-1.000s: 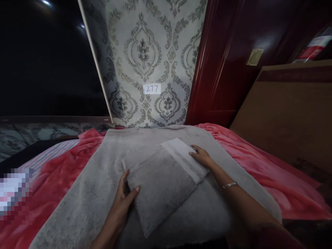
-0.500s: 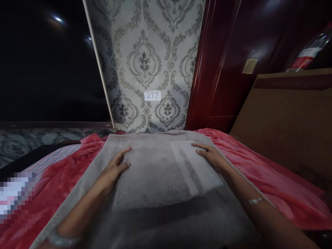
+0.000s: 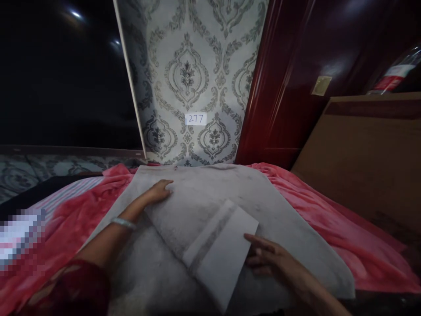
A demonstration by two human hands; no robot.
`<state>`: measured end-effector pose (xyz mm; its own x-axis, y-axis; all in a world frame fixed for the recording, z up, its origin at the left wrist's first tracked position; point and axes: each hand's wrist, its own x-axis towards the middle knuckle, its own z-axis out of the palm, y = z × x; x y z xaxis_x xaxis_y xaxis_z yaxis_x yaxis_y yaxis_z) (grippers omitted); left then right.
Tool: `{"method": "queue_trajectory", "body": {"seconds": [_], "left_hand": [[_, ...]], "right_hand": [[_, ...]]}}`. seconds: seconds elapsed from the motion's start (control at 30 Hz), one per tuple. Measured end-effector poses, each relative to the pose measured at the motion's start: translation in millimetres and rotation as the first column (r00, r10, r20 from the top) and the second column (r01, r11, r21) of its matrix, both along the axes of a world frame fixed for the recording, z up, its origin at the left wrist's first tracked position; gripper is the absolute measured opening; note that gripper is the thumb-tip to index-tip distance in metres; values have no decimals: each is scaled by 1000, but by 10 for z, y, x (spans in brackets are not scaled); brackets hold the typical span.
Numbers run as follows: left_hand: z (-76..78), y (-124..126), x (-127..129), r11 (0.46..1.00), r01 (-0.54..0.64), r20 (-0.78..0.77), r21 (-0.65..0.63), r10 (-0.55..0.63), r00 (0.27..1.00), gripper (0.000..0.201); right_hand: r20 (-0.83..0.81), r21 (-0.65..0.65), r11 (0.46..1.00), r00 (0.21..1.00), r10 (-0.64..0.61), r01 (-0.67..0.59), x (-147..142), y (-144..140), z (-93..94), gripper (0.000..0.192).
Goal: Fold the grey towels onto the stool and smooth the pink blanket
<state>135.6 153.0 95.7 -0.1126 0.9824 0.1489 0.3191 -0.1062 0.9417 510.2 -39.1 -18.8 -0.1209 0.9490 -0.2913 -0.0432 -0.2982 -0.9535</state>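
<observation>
A grey towel (image 3: 184, 219) with a paler end and stripes lies flat, turned at a slant, on a larger grey cloth (image 3: 296, 228). My left hand (image 3: 160, 191) rests at the towel's far left part, index finger stretched out and the other fingers partly hidden. Beside the pale right end is my right hand (image 3: 266, 256), its index fingertip at the edge and its other fingers loosely bent below. Neither hand visibly grips the fabric.
Pink-red blanket (image 3: 315, 210) spreads on both sides of the grey cloth. A large dark screen (image 3: 66, 87) stands at the left. To the right, a cardboard box (image 3: 362, 158) carries a bottle with a red label (image 3: 391, 78). Patterned wallpaper (image 3: 187, 79) is behind.
The towel has turned, its striped pale end swinging nearer to me. My right hand has come down towards me with that end; my left hand has moved slightly farther away.
</observation>
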Motion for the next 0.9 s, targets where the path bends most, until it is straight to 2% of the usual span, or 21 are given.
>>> {"method": "queue_trajectory", "body": {"seconds": [0.07,0.13,0.2,0.23,0.3,0.37,0.43,0.6,0.77,0.83,0.9], "left_hand": [[-168,-116,-138,997,-56,-74,60,60,995,32],[-383,-380,-288,986,-139,-68,91,145,987,35],[-604,-752,-371,986,-165,128,4,164,978,45],[-701,-952,-372,984,-166,283,-69,179,942,49],[-847,-1320,-293,974,-58,541,-221,171,824,56],[-924,-1595,-149,949,62,688,-310,178,704,58],[-956,-1754,-7,933,130,758,-336,186,625,56],[-999,-1781,149,900,223,820,-374,208,534,46],[-1020,-1693,297,862,337,830,-379,156,535,31],[-1000,-1703,427,867,344,841,-360,142,522,38],[-966,-1730,579,885,329,862,-329,140,487,56]], "right_hand": [[184,88,996,983,8,-25,195,142,92,67],[347,260,966,933,-92,-2,334,370,205,60],[412,428,903,885,-217,22,359,674,284,52],[427,481,876,866,-260,26,327,842,305,47],[479,504,864,829,-288,9,200,1180,317,42],[546,457,889,795,-264,-18,43,1483,308,39],[584,401,915,783,-214,-49,-88,1718,293,33],[589,330,932,804,-80,-149,-202,1998,274,17],[573,286,933,819,15,-217,-205,2083,271,31],[577,262,934,815,49,-242,-214,2124,264,36],[586,236,935,806,79,-263,-224,2169,248,37]]}}
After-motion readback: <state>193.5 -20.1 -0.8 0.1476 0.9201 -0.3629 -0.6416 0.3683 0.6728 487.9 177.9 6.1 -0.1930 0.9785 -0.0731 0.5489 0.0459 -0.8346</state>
